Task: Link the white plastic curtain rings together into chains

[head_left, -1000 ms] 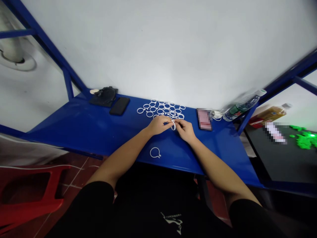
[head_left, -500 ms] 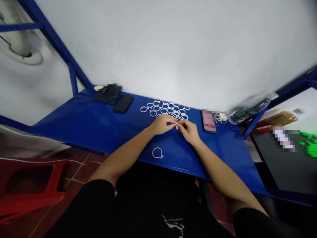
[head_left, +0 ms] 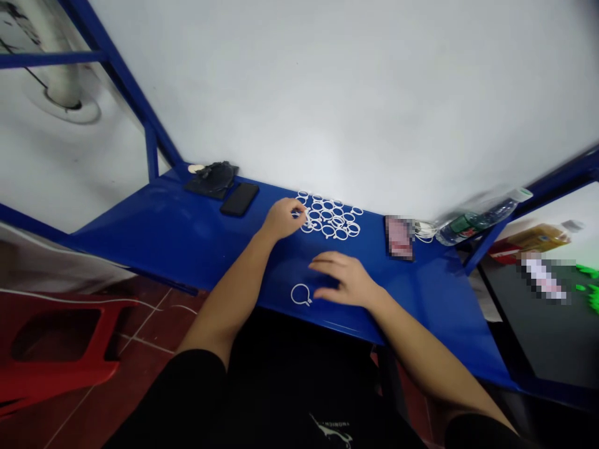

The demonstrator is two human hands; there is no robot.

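Note:
My left hand [head_left: 283,219] is at the left side of a cluster of thin white plastic rings [head_left: 328,231], several of them lying flat with small tabs on their rims. Thumb and fingers are pinched together on a white ring there, largely hidden by the hand. Nearer the front edge, my right hand [head_left: 345,279] hovers with thumb and fingers spread, nothing between them. Just left of its thumb a single white ring [head_left: 292,294] lies apart from the others, with a small gap at its tabbed end.
The blue table [head_left: 196,240] stands against a white wall. A black phone [head_left: 239,199] and a black plastic bag [head_left: 215,179] lie at the back left. To the right are a second phone [head_left: 400,238], a white cable [head_left: 425,231] and a plastic bottle [head_left: 484,216] lying tilted.
My hands have parted from a small white piece they pinched together. The left went left to the edge of the ring cluster; the right came back toward the loose ring and opened.

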